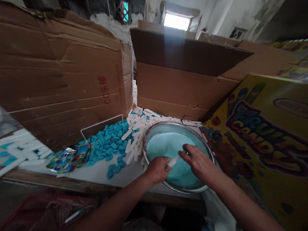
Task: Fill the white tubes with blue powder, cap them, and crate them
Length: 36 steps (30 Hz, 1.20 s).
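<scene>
Walled behind by cardboard [106,70], on surface [99,175] | gripping tube [172,161] in left hand [157,170], over bowl [145,146] of blue powder [166,144] | reaching to tube's far end with right hand [196,159], cannot tell if gripping | best held steady above bowl, to catch spills | reading "FRUIT", likely "CANDY", "Powder" on yellow box [271,128]; "CC乐棒" on cardboard; oval label too blurred
</scene>
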Available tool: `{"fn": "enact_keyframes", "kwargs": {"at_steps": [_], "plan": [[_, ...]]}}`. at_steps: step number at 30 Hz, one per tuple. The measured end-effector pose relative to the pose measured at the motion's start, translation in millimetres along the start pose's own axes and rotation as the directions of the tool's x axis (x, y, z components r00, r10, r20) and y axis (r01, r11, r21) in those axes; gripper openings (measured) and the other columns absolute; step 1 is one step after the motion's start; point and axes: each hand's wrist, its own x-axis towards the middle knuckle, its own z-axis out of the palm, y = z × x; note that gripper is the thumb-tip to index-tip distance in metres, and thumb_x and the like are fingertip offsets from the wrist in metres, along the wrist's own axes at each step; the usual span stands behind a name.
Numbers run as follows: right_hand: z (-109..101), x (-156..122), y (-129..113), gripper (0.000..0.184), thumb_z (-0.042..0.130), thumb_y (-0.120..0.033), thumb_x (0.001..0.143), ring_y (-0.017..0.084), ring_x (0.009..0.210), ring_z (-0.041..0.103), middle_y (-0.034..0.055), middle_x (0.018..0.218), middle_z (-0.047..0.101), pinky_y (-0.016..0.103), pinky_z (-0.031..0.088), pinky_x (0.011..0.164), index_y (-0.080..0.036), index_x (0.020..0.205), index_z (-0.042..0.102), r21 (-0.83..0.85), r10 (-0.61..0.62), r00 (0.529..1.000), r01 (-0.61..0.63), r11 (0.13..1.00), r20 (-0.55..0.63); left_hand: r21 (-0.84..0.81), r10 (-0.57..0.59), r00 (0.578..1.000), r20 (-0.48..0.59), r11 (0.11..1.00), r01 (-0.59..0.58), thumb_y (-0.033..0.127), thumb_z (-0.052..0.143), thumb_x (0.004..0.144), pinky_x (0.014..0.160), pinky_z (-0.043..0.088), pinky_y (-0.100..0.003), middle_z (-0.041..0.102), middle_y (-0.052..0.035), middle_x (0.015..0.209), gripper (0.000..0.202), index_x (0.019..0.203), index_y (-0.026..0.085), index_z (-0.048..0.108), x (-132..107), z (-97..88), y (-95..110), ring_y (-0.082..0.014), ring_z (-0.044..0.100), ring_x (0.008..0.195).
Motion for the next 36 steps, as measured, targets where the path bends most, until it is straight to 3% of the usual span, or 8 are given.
{"fn": "enact_keyframes", "kwargs": {"at_steps": [9, 14, 17, 21, 23, 26, 30, 36], "plan": [[-1.3, -9.8, 12.0, 0.043, 0.029, 0.0, 0.078, 0.018, 0.08, 0.055, 0.0095, 0.093, 0.056, 0.027, 0.046, 0.067, -0.019, 0.097, 0.063, -0.059, 0.088, 0.992, -0.094, 0.994, -0.093, 0.022, -0.03, 0.999, 0.038, 0.999, 0.029, 0.018, 0.052, 0.074, 0.063, 0.04, -0.024, 0.067, -0.0053, 0.089, 0.039, 0.113, 0.018, 0.054, 0.0, -0.8, 2.0, -0.0205, 0.06, 0.079], [53.1, -42.8, 33.0, 0.041, 0.032, -0.007, 0.077, 0.016, 0.063, 0.06, 0.0071, 0.084, 0.06, 0.026, 0.046, 0.054, -0.022, 0.095, 0.065, 0.113, 0.265, 0.962, -0.271, 0.956, 0.07, -0.037, 0.041, 0.978, 0.206, 0.999, -0.034, 0.016, 0.058, 0.073, 0.07, 0.044, -0.025, 0.067, -0.005, 0.098, 0.039, 0.112, 0.019, 0.058, 2.0, -2.8, 6.5, -0.0221, 0.061, 0.086], [79.8, -48.4, 29.1, 0.027, 0.038, -0.022, 0.078, 0.018, 0.057, 0.061, 0.007, 0.078, 0.063, 0.028, 0.048, 0.051, -0.021, 0.082, 0.065, 0.283, 0.266, 0.958, -0.286, 0.915, 0.108, -0.222, 0.029, 0.997, 0.069, 0.975, -0.013, 0.015, 0.059, 0.073, 0.075, 0.044, -0.023, 0.066, -0.0026, 0.099, 0.04, 0.113, 0.019, 0.057, 3.6, -1.6, 0.1, -0.0189, 0.06, 0.088], [52.6, -27.8, -13.7, 0.023, 0.044, -0.036, 0.081, 0.019, 0.064, 0.062, 0.0071, 0.077, 0.064, 0.029, 0.049, 0.057, -0.02, 0.081, 0.061, 0.397, 0.346, 0.927, -0.267, 0.878, -0.142, -0.55, -0.09, 0.964, -0.249, 0.833, -0.064, 0.013, 0.058, 0.072, 0.076, 0.045, -0.024, 0.065, -0.0028, 0.097, 0.049, 0.12, 0.019, 0.049, -2.3, -16.2, -17.4, -0.0162, 0.06, 0.087], [32.6, -8.7, -49.7, 0.019, 0.045, -0.032, 0.084, 0.017, 0.068, 0.062, 0.0054, 0.077, 0.065, 0.025, 0.048, 0.061, -0.022, 0.083, 0.06, 0.512, 0.221, 0.963, -0.112, 0.852, -0.156, -0.653, -0.152, 0.914, -0.377, 0.743, -0.145, 0.013, 0.056, 0.071, 0.076, 0.045, -0.025, 0.065, -0.0044, 0.092, 0.037, 0.108, 0.015, 0.057, -10.6, -34.6, -30.6, -0.0164, 0.06, 0.085], [32.0, 24.9, -106.7, 0.021, 0.041, -0.021, 0.085, 0.016, 0.071, 0.062, 0.0052, 0.078, 0.064, 0.024, 0.047, 0.062, -0.021, 0.088, 0.062, 0.661, 0.036, 0.999, -0.05, 0.748, 0.035, -0.693, -0.246, 0.831, -0.499, 0.689, -0.213, 0.015, 0.057, 0.068, 0.076, 0.045, -0.026, 0.065, -0.0033, 0.085, 0.022, 0.089, 0.014, 0.06, -33.5, -68.1, -55.0, -0.0164, 0.059, 0.081], [75.6, 73.6, -159.8, 0.021, 0.045, -0.01, 0.081, 0.018, 0.075, 0.06, 0.0067, 0.083, 0.064, 0.026, 0.044, 0.067, -0.018, 0.085, 0.064, 0.664, 0.007, 0.968, -0.176, 0.727, 0.249, -0.727, -0.414, 0.729, -0.545, 0.666, -0.166, 0.021, 0.063, 0.062, 0.068, 0.045, -0.025, 0.064, -0.0011, 0.077, 0.026, 0.087, 0.015, 0.058, -81.6, -100.3, -87.3, -0.0158, 0.059, 0.074], [106.4, 134.9, -198.5, 0.019, 0.046, -0.017, 0.083, 0.021, 0.089, 0.057, 0.0114, 0.098, 0.061, 0.027, 0.041, 0.077, -0.015, 0.09, 0.064, 0.58, 0.01, 0.914, -0.266, 0.77, 0.406, -0.76, -0.585, 0.619, -0.524, 0.65, -0.029, 0.028, 0.065, 0.059, 0.058, 0.042, -0.023, 0.063, -0.0007, 0.075, 0.03, 0.085, 0.016, 0.058, -140.9, -102.7, -115.8, -0.0153, 0.058, 0.068]]}}
